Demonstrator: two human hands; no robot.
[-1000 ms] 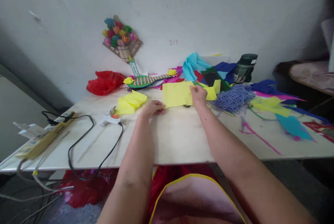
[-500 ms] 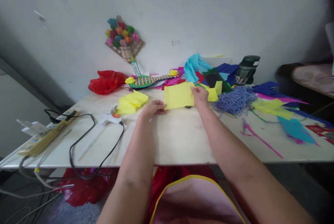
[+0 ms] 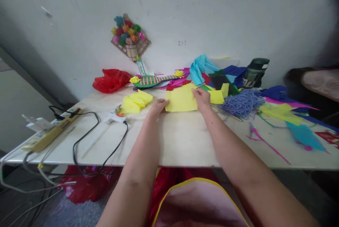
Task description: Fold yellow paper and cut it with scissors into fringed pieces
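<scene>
A rectangular sheet of yellow crepe paper (image 3: 181, 100) is stretched between my two hands above the table. My left hand (image 3: 159, 106) pinches its left edge between thumb and fingers. At the upper right corner, my right hand (image 3: 201, 99) grips the sheet with fingers closed. Another yellow piece (image 3: 217, 97) shows just beyond my right hand. To the left of my left hand lies a crumpled yellow sheet (image 3: 136, 101), beside a white glue gun (image 3: 113, 117) with a black cord.
Coloured papers, a phone (image 3: 220, 81), shredded purple paper strands (image 3: 240, 104) and a dark bottle (image 3: 255, 72) crowd the back right. A flower-decorated green craft (image 3: 153, 81) and red plastic bag (image 3: 111, 81) sit at the back. A power strip (image 3: 50, 133) lies along the left edge.
My left hand has risen slightly along the sheet's left edge, and the sheet now looks more level. My right hand keeps its grip. The whole view has shifted a little.
</scene>
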